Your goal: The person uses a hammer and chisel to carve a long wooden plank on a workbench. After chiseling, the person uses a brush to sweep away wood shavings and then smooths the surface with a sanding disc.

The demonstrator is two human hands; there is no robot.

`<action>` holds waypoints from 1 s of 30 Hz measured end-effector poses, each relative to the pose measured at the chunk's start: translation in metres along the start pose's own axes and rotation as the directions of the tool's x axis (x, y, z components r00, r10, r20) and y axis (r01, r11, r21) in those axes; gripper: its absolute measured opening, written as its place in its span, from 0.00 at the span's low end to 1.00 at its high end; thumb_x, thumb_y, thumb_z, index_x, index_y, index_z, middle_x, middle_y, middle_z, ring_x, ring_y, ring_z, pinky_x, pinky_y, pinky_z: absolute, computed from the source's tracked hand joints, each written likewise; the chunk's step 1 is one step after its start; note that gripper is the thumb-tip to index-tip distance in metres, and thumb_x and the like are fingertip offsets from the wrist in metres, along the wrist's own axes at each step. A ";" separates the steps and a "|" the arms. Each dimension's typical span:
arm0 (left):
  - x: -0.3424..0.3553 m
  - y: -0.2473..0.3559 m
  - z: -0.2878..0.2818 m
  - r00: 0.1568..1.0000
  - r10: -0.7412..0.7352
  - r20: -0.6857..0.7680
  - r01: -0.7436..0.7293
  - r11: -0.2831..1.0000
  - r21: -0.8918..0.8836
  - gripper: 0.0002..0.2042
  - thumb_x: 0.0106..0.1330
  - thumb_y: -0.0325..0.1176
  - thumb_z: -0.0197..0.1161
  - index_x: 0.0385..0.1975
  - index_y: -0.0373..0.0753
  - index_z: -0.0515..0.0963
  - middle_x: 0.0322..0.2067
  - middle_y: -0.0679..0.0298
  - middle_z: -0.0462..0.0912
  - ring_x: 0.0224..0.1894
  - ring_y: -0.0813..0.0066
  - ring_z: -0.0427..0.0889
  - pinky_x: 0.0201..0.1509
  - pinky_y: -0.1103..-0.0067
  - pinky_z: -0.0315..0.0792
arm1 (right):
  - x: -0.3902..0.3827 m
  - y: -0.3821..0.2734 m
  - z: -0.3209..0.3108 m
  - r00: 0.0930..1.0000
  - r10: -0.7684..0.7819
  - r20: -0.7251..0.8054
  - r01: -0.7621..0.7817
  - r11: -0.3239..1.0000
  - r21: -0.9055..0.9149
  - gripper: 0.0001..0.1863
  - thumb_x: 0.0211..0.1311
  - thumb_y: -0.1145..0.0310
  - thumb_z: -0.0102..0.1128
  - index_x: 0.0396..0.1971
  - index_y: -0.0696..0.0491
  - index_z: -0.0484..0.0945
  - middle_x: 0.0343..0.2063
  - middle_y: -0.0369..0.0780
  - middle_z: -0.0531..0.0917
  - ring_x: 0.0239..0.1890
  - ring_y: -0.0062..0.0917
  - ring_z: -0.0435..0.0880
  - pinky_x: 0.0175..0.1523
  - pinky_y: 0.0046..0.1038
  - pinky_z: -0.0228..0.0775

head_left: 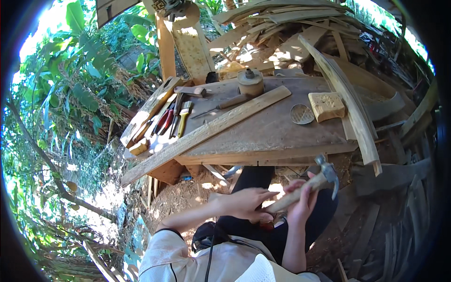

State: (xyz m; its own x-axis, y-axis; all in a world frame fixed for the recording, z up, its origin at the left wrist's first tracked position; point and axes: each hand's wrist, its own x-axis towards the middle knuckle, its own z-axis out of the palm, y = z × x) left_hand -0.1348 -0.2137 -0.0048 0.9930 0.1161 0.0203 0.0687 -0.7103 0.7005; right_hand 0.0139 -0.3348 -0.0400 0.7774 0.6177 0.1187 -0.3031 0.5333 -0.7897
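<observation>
A claw hammer (328,173) with a pale wooden handle is held slantwise above my lap, its metal head up to the right. My right hand (303,201) has its fingers around the handle just below the head. At the handle's lower end is my left hand (246,203), its fingers over the wood and the thumb below. Both hands are in front of the near edge of a wooden workbench (263,134). A long plank (221,129) lies diagonally across the bench top, its near left end sticking out past the edge.
On the bench's left lie a paintbrush (184,118), red-handled pliers (165,121) and a wooden mallet (190,90). A round container (251,83) stands at the back. To the right are a round mesh-like disc (301,114), a wood block (326,106) and long boards (347,101). Scrap wood (291,23) is piled beyond.
</observation>
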 end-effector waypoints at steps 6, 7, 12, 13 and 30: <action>-0.032 0.001 0.029 0.907 -0.347 -0.239 0.240 0.892 -0.383 0.15 0.65 0.36 0.67 0.46 0.34 0.75 0.24 0.52 0.79 0.23 0.66 0.76 0.32 0.72 0.71 | -0.006 0.017 0.049 0.940 -0.014 0.342 0.028 0.999 -0.037 0.30 0.76 0.59 0.49 0.67 0.58 0.52 0.44 0.51 0.80 0.44 0.39 0.86 0.53 0.39 0.78; -0.040 -0.005 0.030 0.869 -0.389 -0.305 0.264 0.887 -0.379 0.13 0.63 0.34 0.68 0.43 0.33 0.78 0.25 0.56 0.81 0.27 0.72 0.80 0.34 0.74 0.74 | -0.010 0.024 0.053 0.920 -0.012 0.391 0.035 0.998 -0.052 0.33 0.75 0.56 0.51 0.68 0.58 0.50 0.45 0.51 0.80 0.45 0.39 0.85 0.54 0.39 0.77; -0.081 -0.039 -0.013 0.605 -0.528 -0.596 0.483 0.838 -0.252 0.10 0.61 0.28 0.69 0.41 0.34 0.81 0.25 0.65 0.84 0.24 0.84 0.77 0.26 0.79 0.71 | -0.014 0.045 0.030 0.841 0.117 0.529 0.033 0.964 -0.264 0.36 0.75 0.55 0.52 0.71 0.58 0.51 0.44 0.48 0.82 0.41 0.30 0.86 0.50 0.31 0.77; -0.088 -0.051 -0.027 0.524 -0.386 -0.759 0.376 0.905 -0.200 0.07 0.63 0.30 0.69 0.36 0.34 0.81 0.19 0.69 0.80 0.20 0.85 0.72 0.22 0.80 0.65 | -0.015 0.046 0.026 0.826 0.181 0.534 -0.026 0.958 -0.285 0.35 0.75 0.55 0.53 0.71 0.58 0.52 0.43 0.47 0.83 0.40 0.29 0.86 0.48 0.29 0.77; -0.175 -0.212 -0.254 0.169 -0.685 -0.709 0.815 0.501 -0.290 0.17 0.62 0.44 0.68 0.25 0.34 0.78 0.10 0.68 0.72 0.09 0.79 0.70 0.12 0.76 0.63 | -0.026 0.050 -0.015 0.786 0.372 0.495 -0.133 0.882 -0.452 0.17 0.74 0.67 0.54 0.56 0.61 0.73 0.31 0.42 0.85 0.31 0.22 0.86 0.40 0.23 0.79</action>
State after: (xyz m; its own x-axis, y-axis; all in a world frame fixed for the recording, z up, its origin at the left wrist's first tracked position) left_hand -0.3473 0.0927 0.0241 0.0527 0.9982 0.0295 0.8160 -0.0600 0.5749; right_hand -0.0135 -0.3330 -0.0916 0.2253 0.9694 0.0975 -0.1216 0.1272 -0.9844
